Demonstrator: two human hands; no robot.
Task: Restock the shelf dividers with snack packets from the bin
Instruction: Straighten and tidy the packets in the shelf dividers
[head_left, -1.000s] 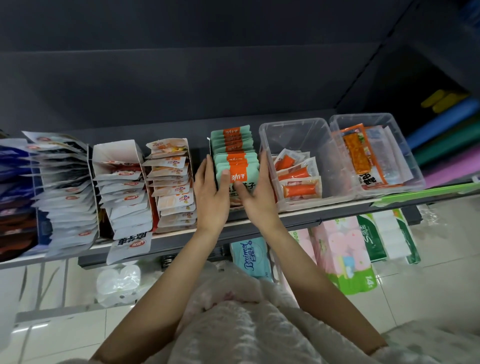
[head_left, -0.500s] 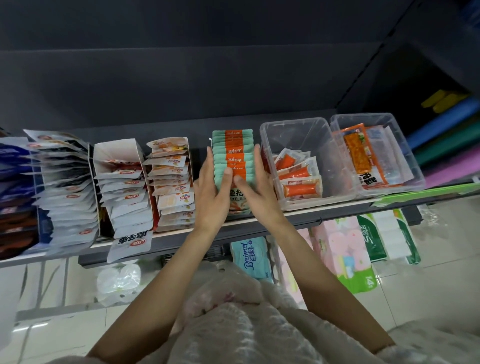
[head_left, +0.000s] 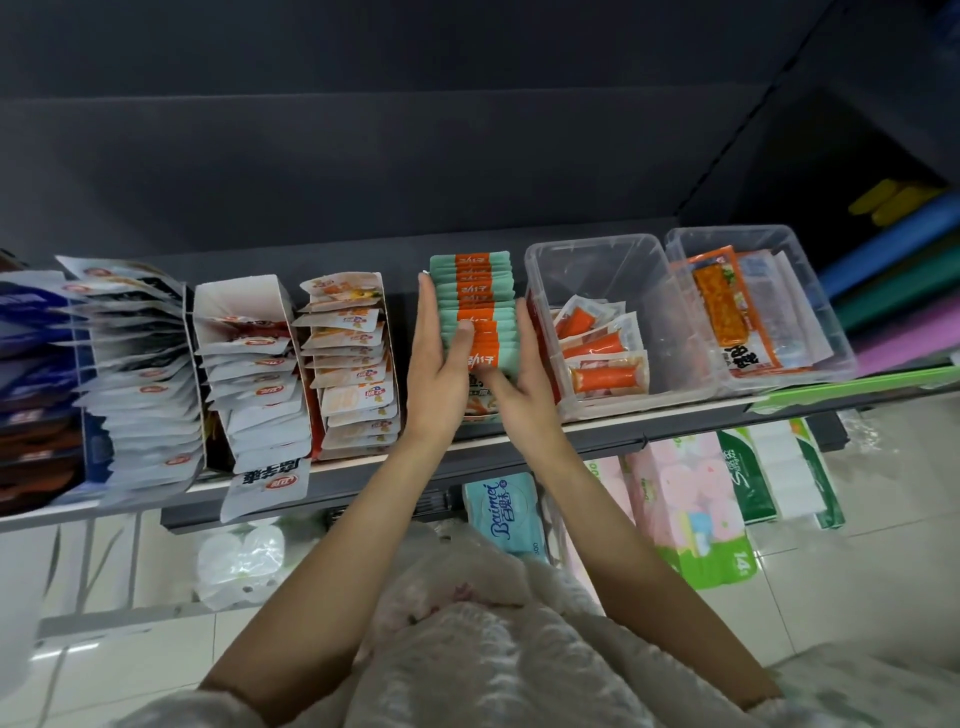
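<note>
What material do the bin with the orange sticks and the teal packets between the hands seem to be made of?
Bin: probably clear, glossy rigid plastic; the packets inside show through its walls. Teal packets: apparently thin matte plastic film, flat with sealed edges; paper cannot be ruled out.

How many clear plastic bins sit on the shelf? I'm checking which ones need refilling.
2. One clear plastic bin stands just right of the green-and-orange packet row, holding orange stick packets. The other sits beside it, farther right. None appear hidden.
</note>
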